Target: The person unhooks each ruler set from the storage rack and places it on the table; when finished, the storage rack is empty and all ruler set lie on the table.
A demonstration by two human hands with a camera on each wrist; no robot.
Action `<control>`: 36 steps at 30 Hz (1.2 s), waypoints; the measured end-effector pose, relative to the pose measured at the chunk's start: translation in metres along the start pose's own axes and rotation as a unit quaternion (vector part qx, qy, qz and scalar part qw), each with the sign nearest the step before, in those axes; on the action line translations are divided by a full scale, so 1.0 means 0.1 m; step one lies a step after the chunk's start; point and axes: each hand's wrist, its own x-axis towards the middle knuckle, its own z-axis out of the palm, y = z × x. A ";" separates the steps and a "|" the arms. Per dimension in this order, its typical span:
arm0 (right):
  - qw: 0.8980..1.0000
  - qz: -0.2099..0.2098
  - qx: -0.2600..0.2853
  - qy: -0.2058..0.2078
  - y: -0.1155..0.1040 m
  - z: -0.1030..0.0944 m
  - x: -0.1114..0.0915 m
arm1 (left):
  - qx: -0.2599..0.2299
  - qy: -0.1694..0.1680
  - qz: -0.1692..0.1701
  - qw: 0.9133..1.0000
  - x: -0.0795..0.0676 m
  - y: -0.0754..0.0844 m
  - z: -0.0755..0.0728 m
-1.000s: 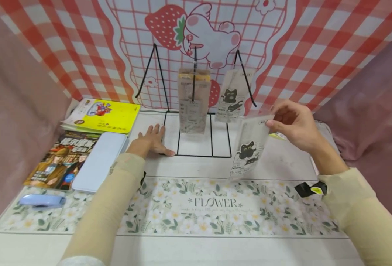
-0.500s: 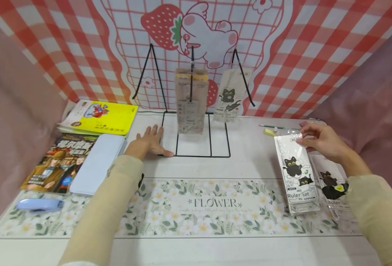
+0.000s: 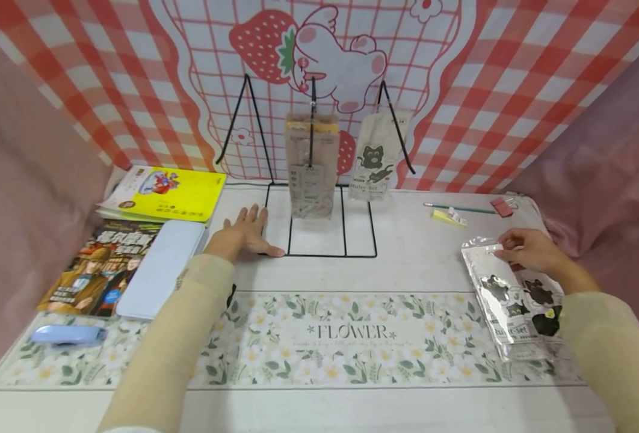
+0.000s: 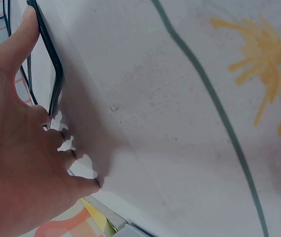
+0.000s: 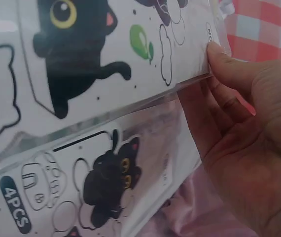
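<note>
At the table's right side my right hand [image 3: 536, 255] pinches the top of a ruler set in a clear packet [image 3: 495, 294], black cats printed on its white card. A second ruler set [image 3: 540, 288] lies beneath and beside it, partly covered. In the right wrist view the thumb lies on the held packet [image 5: 155, 64], the fingers behind it. My left hand [image 3: 248, 231] rests on the table with fingers spread, touching the base of a black wire display rack [image 3: 333, 255]. From the rack's middle hook hangs a clear packet [image 3: 311, 186]; another ruler set [image 3: 375, 165] hangs on the right hook.
On the left lie a yellow book [image 3: 189, 192], a comic-style book [image 3: 89, 270], a pale blue case [image 3: 159, 270] and a blue stapler-like object [image 3: 69, 335]. A green pencil [image 3: 460, 208], yellow slip [image 3: 448, 218] and red eraser-like piece [image 3: 502, 207] lie back right.
My right hand has carried the ruler set away from the rack to the right and lowered it onto the other ruler set. My left hand has stayed at the rack base.
</note>
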 end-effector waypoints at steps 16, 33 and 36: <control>0.998 0.052 -0.035 -0.029 0.08 -0.11 -0.07 | -0.003 0.007 0.013 1.000 0.01 0.04 -0.02; 0.995 0.081 -0.002 -0.061 0.00 -0.15 -0.07 | 0.003 0.011 0.005 1.000 -0.01 -0.02 0.01; 0.996 0.066 -0.009 -0.056 -0.01 -0.16 -0.04 | 0.002 0.010 0.005 1.000 0.00 -0.03 0.01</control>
